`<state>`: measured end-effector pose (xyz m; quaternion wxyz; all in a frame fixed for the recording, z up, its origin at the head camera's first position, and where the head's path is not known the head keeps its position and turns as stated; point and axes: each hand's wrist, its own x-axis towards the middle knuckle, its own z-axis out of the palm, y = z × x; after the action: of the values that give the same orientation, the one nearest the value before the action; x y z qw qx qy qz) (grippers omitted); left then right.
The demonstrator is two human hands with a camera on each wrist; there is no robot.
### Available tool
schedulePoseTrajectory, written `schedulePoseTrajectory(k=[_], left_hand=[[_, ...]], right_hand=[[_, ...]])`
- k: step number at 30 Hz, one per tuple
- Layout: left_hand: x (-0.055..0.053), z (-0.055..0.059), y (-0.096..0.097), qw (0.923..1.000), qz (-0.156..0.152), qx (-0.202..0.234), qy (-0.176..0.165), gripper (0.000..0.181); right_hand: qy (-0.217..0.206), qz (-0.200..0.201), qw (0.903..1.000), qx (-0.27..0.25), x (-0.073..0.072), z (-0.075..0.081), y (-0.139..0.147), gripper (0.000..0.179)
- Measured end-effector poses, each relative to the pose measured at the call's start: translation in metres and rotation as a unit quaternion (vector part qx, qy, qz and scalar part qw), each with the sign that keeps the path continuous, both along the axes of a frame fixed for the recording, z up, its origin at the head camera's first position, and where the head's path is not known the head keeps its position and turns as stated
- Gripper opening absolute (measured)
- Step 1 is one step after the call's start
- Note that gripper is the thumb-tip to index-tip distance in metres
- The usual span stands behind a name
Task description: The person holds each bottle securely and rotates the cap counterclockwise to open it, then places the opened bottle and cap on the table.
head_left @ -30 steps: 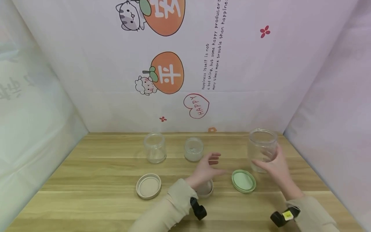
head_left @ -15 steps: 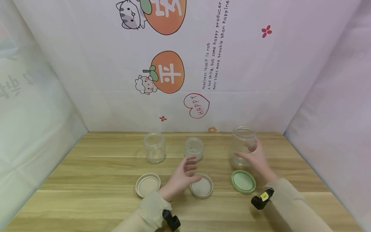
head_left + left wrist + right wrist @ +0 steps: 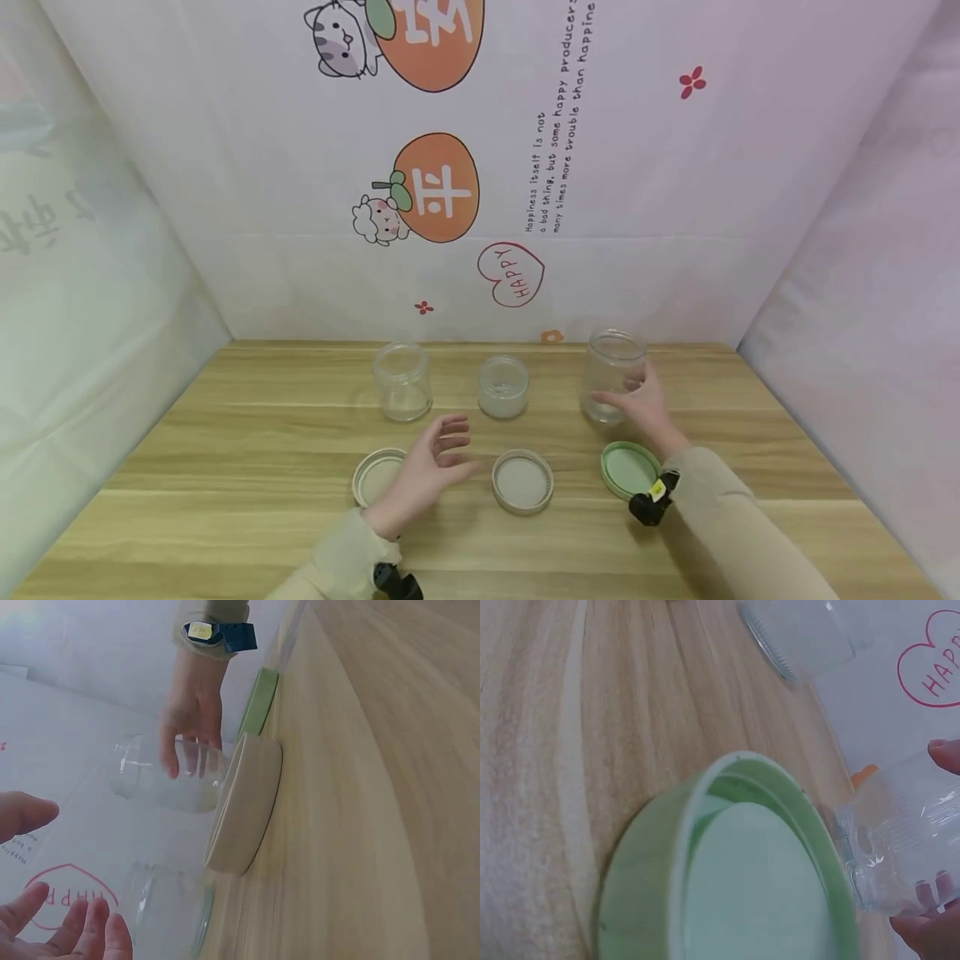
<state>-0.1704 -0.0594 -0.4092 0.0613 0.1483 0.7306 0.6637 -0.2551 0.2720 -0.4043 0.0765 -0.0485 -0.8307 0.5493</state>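
Note:
My right hand grips a tall clear jar by its side, thumb in front and fingers behind. The jar stands upright behind the green lid; in the right wrist view its base shows beside the lid. My left hand hovers over the left cream lid, fingers spread and slightly bent, with nothing in it. To that hand's right lies a second cream lid. A low clear jar and a medium clear jar stand in a row left of the tall one.
The wooden table meets a printed white backdrop just behind the jars. White cloth walls close in both sides. Each wrist wears a black camera on a strap.
My right hand has carried the tall jar leftward from the right side to behind the green lid. My left hand has drawn back to the left, from the middle lid to over the left one.

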Motion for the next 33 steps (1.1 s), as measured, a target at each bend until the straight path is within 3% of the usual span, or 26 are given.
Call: schedulePoseTrajectory(k=[9,17,26,30,33], left_hand=[[0.003,0.008,-0.022,0.9981,0.056,-0.018,0.017,0.056],[0.007,0.007,-0.049,0.9949,0.088,-0.04,0.029,0.056],[0.01,0.008,-0.076,0.9894,0.111,-0.076,0.055,0.055],[0.012,0.011,-0.088,0.9758,0.123,-0.138,0.116,0.055],[0.012,0.014,-0.096,0.9511,0.14,-0.196,0.192,0.057]], right_hand=[[0.001,-0.003,0.9999,-0.012,-0.003,-0.006,0.0,0.097],[0.022,0.011,0.9997,-0.006,-0.005,-0.014,-0.005,0.104],[0.019,0.039,0.9988,-0.022,-0.003,-0.003,-0.001,0.111],[0.03,0.049,0.9983,-0.013,0.013,0.016,0.011,0.114],[0.044,0.058,0.997,0.026,0.028,0.032,0.02,0.109]])
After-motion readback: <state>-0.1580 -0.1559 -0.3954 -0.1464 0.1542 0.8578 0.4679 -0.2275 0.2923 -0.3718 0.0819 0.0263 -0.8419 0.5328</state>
